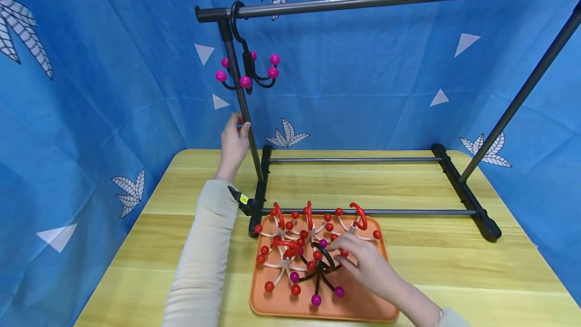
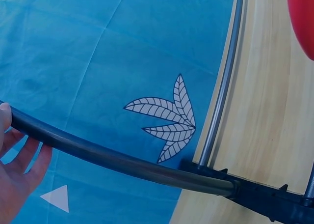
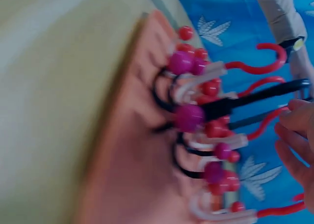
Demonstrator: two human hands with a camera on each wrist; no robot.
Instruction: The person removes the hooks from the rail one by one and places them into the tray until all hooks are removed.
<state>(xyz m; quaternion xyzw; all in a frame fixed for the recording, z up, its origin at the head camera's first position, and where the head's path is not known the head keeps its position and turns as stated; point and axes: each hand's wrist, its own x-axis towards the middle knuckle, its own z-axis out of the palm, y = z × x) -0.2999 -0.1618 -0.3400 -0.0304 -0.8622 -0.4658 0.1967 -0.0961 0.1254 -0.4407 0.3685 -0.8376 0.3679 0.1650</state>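
My left hand grips the left upright post of a dark metal rack, fingers and thumb around it. High on that side, a black hook hanger with pink balls hangs from the top rail. My right hand is over an orange tray, fingertips right at the curved hook of a second black hanger with magenta balls. Thumb and forefinger stand apart there. Several white hangers with red hooks and red balls crowd the tray around and behind the black one.
The rack's feet and its two low crossbars stand on a light wooden table, just behind the tray. Blue patterned cloth forms the back and sides. A black strap device is on the left wrist.
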